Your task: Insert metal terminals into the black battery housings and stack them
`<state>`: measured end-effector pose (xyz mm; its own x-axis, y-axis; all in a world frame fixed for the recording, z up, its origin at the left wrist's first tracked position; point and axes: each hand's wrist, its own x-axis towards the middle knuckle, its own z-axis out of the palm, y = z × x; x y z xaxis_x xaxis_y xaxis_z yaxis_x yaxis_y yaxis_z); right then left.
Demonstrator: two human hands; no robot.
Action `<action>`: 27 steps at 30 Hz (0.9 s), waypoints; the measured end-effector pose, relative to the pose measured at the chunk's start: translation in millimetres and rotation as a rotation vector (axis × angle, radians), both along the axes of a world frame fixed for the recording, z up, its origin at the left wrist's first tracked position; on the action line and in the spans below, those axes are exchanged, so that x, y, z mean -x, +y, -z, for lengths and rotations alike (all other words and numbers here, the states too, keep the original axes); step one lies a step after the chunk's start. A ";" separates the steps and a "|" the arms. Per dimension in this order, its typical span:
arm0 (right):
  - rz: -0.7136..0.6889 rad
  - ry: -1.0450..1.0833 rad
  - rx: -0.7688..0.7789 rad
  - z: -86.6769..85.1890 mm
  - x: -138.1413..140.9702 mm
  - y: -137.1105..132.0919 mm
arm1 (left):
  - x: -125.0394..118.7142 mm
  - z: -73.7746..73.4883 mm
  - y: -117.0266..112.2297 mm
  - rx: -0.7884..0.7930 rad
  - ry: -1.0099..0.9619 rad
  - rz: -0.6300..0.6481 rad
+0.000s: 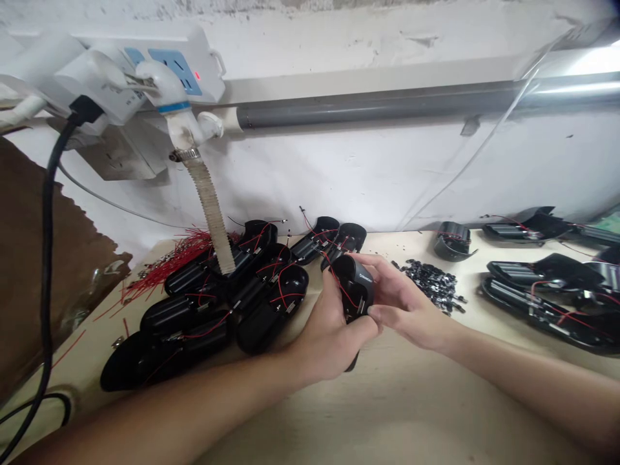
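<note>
Both my hands hold one black plastic housing (357, 284) with thin red wires over the wooden bench (387, 400). My left hand (329, 332) wraps it from below, thumb up along its side. My right hand (404, 300) closes on it from the right, fingers curled over its top and front. A pile of like black housings (217, 303) with red wires lies just left of my hands.
A heap of small black parts (436, 284) lies right of my hands. More black housings (547, 290) sit at the far right. Loose red wires (165, 265) lie at the left. A power strip (145, 71), a black cable (46, 258) and a grey pipe (387, 103) run along the wall.
</note>
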<state>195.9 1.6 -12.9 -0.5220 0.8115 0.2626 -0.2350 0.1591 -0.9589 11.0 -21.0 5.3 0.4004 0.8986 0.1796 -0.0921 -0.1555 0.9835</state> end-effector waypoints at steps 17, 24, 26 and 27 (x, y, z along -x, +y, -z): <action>-0.119 0.070 0.194 -0.5 -5.5 7.4 | -1.1 5.7 2.9 -0.135 0.015 -0.022; -0.091 0.032 0.116 1.2 -6.5 7.1 | -2.0 1.2 2.3 -0.029 -0.007 -0.008; -0.074 0.019 0.090 0.4 -5.2 5.6 | -2.4 -0.9 2.2 -0.013 -0.023 -0.002; -0.066 0.013 0.073 -0.6 -4.5 4.7 | -2.6 -1.6 2.2 -0.004 -0.031 0.005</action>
<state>200.4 6.3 -12.3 -0.5718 0.7928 0.2109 -0.2553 0.0724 -0.9641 13.5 -18.8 6.9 0.3986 0.8961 0.1954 -0.1235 -0.1586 0.9796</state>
